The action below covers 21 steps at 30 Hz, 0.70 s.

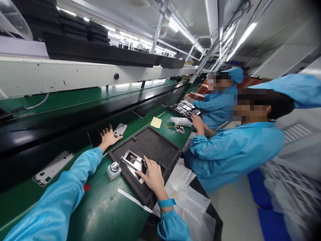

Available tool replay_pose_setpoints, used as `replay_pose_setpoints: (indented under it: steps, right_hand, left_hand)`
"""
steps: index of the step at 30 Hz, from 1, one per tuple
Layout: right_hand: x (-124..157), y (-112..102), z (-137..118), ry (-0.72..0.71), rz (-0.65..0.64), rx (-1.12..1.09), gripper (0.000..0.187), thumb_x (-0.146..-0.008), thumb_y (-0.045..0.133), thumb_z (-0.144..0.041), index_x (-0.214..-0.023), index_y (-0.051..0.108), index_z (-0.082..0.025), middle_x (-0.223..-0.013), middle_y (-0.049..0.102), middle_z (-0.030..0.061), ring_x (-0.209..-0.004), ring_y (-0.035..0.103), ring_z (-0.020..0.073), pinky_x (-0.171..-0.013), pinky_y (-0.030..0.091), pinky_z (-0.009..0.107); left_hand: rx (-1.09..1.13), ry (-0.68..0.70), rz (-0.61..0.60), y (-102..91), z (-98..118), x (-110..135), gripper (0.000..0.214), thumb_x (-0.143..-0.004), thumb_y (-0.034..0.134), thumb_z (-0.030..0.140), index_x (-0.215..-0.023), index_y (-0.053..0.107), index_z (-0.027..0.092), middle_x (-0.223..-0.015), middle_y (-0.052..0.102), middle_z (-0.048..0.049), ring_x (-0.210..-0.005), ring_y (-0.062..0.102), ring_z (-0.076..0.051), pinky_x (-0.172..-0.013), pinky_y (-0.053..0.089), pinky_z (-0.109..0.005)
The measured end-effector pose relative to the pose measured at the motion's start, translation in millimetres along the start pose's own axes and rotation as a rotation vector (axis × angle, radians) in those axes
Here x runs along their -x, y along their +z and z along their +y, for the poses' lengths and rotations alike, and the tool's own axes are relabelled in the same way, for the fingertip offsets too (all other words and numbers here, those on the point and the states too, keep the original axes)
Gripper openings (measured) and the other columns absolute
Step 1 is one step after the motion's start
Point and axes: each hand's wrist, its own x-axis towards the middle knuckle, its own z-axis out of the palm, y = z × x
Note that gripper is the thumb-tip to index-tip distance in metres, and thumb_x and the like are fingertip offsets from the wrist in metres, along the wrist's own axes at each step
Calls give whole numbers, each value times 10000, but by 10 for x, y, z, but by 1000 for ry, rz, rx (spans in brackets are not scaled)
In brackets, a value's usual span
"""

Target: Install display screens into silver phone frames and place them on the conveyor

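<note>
My left hand (109,137) reaches over the far side of the bench, its fingers spread. Beside it, close to the thumb, lies a silver phone frame (120,130); whether they touch I cannot tell. My right hand (153,174) grips the edge of another phone frame (133,160) between thumb and fingers. That frame is over the near left part of a black foam tray (155,142), and a further flat, shiny piece shows under it. Just left of the tray stands a small white bottle (114,170) with a metal top.
Another phone frame (53,168) lies at the left near the dark conveyor strip (27,139). A yellow note (155,122) sits beyond the tray. Clear plastic bags (187,197) hang by the bench edge. Two co-workers in blue (233,147) work on the right. A white shelf beam (82,75) runs above.
</note>
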Motion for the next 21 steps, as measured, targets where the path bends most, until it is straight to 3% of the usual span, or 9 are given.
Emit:
replay_pose_setpoints:
  steps: [5, 10, 13, 16, 18, 21]
  right_hand:
    - [30, -3, 38, -3, 45, 1, 767, -926, 833, -491, -1594, 577, -212, -1344, 714, 154, -1265, 657, 375, -1049, 538, 513]
    - [2, -30, 30, 65, 40, -37, 731, -841, 845, -379, -1515, 640, -185, -1227, 683, 141, -1163, 670, 363, -1005, 559, 512]
    - [-28, -52, 42, 107, 83, -129, 671, -823, 786, -417, -1439, 672, -173, -1160, 674, 131, -1115, 682, 365, -973, 569, 517]
    - [-46, -110, 27, 174, 207, -318, 643, -810, 749, -561, -1316, 692, -168, -1125, 681, 126, -1079, 700, 365, -974, 575, 533]
    - [-40, -184, -65, 241, 318, -445, 697, -776, 754, -668, -1249, 688, -160, -1100, 693, 127, -1057, 708, 366, -982, 577, 545]
    - [19, -331, -441, 273, 430, -546, 743, -773, 790, -694, -1265, 680, -149, -1136, 718, 145, -1078, 712, 360, -991, 581, 535]
  left_hand:
    - [135, 26, 24, 281, 94, -161, 462, -1061, 735, 416, -1438, 663, 159, -1447, 664, -148, -1259, 694, -308, -1053, 624, -524]
    - [274, -9, 91, 239, -17, -266, 473, -1057, 737, 428, -1443, 665, 163, -1486, 650, -154, -1329, 664, -326, -1131, 571, -577]
    - [406, -36, 189, 36, -146, -163, 505, -1045, 745, 439, -1461, 657, 166, -1551, 613, -166, -1441, 591, -354, -1230, 473, -629]
    - [596, -74, 327, -292, -269, 105, 677, -991, 799, 436, -1564, 556, 171, -1548, 608, -180, -1470, 566, -355, -1278, 421, -608]
    - [754, -115, 391, -550, -324, 398, 755, -995, 766, 492, -1621, 465, 195, -1461, 656, -172, -1387, 634, -334, -1224, 493, -559]
    - [1003, -172, 362, -918, -324, 1049, 702, -1074, 478, 689, -1556, 508, 180, -1337, 711, -189, -1166, 748, -326, -995, 637, -520]
